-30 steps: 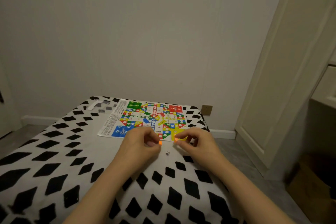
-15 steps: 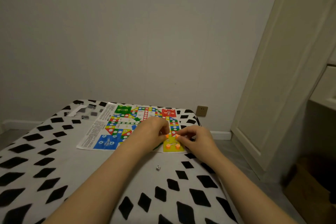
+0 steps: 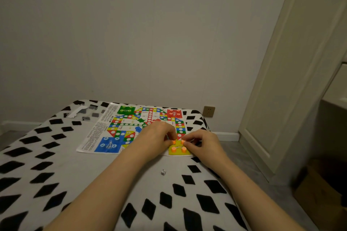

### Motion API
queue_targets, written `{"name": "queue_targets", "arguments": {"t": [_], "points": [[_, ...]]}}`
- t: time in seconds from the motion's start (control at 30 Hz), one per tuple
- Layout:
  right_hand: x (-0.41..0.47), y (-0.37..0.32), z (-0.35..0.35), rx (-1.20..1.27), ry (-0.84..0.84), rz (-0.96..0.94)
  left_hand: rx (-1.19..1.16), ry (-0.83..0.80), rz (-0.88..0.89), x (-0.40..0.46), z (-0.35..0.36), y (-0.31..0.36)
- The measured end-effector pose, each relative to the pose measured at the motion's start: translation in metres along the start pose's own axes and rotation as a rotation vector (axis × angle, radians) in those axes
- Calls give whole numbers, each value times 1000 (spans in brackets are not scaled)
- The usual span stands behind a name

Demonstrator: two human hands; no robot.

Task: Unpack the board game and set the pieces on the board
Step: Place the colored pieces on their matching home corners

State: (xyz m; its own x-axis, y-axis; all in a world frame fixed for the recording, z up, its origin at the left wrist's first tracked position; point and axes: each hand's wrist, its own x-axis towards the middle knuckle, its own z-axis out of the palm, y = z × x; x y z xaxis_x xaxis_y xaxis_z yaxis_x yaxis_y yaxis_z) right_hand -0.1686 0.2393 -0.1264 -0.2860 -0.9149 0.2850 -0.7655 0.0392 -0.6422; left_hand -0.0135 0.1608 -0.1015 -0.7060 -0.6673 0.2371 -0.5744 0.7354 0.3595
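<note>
Both hands are seen a little below the middle of the frame, over the yellow corner (image 3: 179, 151) of the game board (image 3: 142, 129). An orange piece (image 3: 174, 142) is pinched by the curled fingertips of the left hand (image 3: 155, 139), and this piece is held at the upper left spot of the yellow corner. A second orange piece (image 3: 183, 141) is pinched by the thumb and forefinger of the right hand (image 3: 203, 144), just beside the first one, at the upper right spot. Whether these two pieces already touch the board cannot be told. Two more orange pieces (image 3: 173, 149) are standing upright on the lower spots of the yellow corner, near the fingers but apart from them. The board is a thin printed sheet with a green, a red, a blue and a yellow corner, and it is laid flat on a bed cover (image 3: 56, 165) of white cloth with black diamond marks. A small white die (image 3: 163, 172) is lying on the cover below the board, between the two forearms. At the upper left of the cover a clear plastic bag (image 3: 82, 111) is seen, well apart from the hands. A wall socket (image 3: 209, 111) is placed on the wall right of the board, and a cream door (image 3: 293, 80) is filling the right side of the frame.
</note>
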Motion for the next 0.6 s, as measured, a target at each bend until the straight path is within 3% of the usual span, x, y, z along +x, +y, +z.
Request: {"name": "queue_targets", "arguments": {"t": [0.37,0.6], "points": [[0,1,0,15,-8,0,-55,-3,2,-2,0,-3],[-17,-16,-7,32,78,-65,-76,82,-17,-21,-9,-3]]}}
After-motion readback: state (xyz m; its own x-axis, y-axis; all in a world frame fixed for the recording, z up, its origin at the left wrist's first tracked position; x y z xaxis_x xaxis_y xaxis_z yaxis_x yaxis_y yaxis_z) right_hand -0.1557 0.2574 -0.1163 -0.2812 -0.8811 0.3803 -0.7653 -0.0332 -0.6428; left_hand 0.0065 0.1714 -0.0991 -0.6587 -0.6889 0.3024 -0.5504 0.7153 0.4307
